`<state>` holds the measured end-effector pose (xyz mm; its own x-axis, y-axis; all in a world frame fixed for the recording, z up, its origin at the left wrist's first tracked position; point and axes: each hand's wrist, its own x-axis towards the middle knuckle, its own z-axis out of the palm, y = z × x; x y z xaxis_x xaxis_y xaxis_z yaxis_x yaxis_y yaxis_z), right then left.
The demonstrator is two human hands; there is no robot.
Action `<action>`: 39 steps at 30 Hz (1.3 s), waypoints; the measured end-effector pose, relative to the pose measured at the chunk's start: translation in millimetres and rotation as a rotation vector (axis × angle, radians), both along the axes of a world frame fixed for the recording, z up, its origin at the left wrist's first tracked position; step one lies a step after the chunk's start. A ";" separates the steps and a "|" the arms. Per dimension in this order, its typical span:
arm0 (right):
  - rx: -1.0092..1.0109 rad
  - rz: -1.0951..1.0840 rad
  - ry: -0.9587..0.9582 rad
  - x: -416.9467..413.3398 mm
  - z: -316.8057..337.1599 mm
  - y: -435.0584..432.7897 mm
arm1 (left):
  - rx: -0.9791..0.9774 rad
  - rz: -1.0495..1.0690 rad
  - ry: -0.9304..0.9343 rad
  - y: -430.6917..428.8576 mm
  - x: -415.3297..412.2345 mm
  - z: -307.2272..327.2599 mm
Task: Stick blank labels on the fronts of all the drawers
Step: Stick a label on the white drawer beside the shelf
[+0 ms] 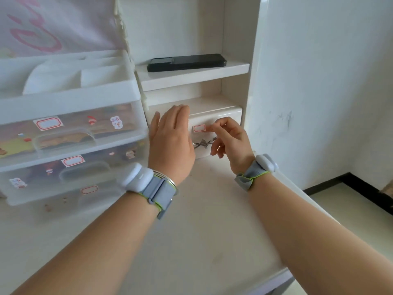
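Note:
A small white drawer (223,116) with a metal handle (203,143) sits in the desk's cubby. A red-bordered blank label (199,128) lies against its front, pinched at its right end by my right hand (228,141). My left hand (170,141) is flat with fingers apart, covering the drawer's left part and holding nothing. To the left stands a clear plastic drawer unit (70,145); its top drawer bears a label (47,123), the middle one a label (73,161), the bottom one a label (89,189).
A black phone (187,62) lies on the shelf above the small drawer. The white desktop (191,231) spreads below my arms. A white wall (319,81) rises at the right, with the floor (350,201) beyond the desk's edge.

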<state>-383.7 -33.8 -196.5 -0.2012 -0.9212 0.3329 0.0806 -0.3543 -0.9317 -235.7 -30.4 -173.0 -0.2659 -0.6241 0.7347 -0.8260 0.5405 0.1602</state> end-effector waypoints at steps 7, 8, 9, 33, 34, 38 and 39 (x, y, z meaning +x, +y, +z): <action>-0.029 -0.041 0.039 2.3 -6.4 -8.3 | -0.152 0.266 -0.013 -32.1 -16.1 -35.7; -0.027 -0.043 0.036 2.6 -6.9 -8.3 | -0.192 0.271 0.002 -34.8 -17.3 -38.1; -0.024 -0.044 0.032 3.0 -7.4 -8.8 | -0.215 0.275 0.015 -37.2 -18.3 -39.6; -0.037 -0.234 0.013 17.0 -9.3 -6.3 | -0.346 0.314 0.133 -50.2 -27.4 -45.0; -0.036 -0.247 0.022 17.5 -9.2 -5.9 | -0.341 0.316 0.132 -50.0 -27.7 -45.0; -0.026 -0.277 0.065 17.8 -7.9 -5.5 | -0.328 0.326 0.120 -47.9 -29.0 -43.9; -0.027 -0.272 0.086 17.8 -7.9 -5.5 | -0.320 0.328 0.121 -47.0 -29.6 -43.3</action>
